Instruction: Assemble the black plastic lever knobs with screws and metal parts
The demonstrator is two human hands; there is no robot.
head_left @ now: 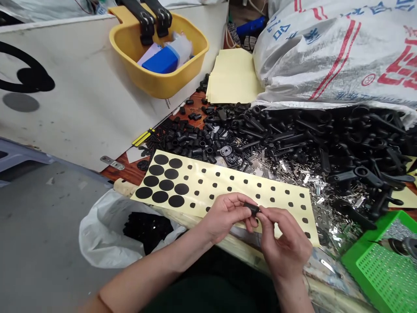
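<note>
Black plastic tube (251, 209), tiny, up at the fingertips just above a pale yellow sheet (223, 181). I'm near the bench; only the head view to go on. Left hand (223, 217): thumb and fingers grasping the tube. Right hand (286, 237): thumb and index pinched together at the tube's right end; can't tell whether they grip the tube itself or some small bit there.

Risks, my judgement: tube could slip, since only fingertips hold it, and it would drop onto the sheet or roll off the table edge. Likely to get lost too, if it lands in the black parts (286, 134) behind, much the same colour. Sheet could get nudged by the wrists, lying so close under them. Loose metal clips (312, 187) touch its right end, so strays could slide on.

Counts: one tube in hand. One sheet under the hands, with ten big black discs (166, 185); small black dots (258, 185) in rows, some behind fingers, so no full total. One yellow basket (156, 84), two black buckles (146, 26) on it. One green basket (368, 241), right. One white bag (100, 234), left, black stuff inside. One big printed sack (309, 56). Clips and black parts: heaped, uncountable.
</note>
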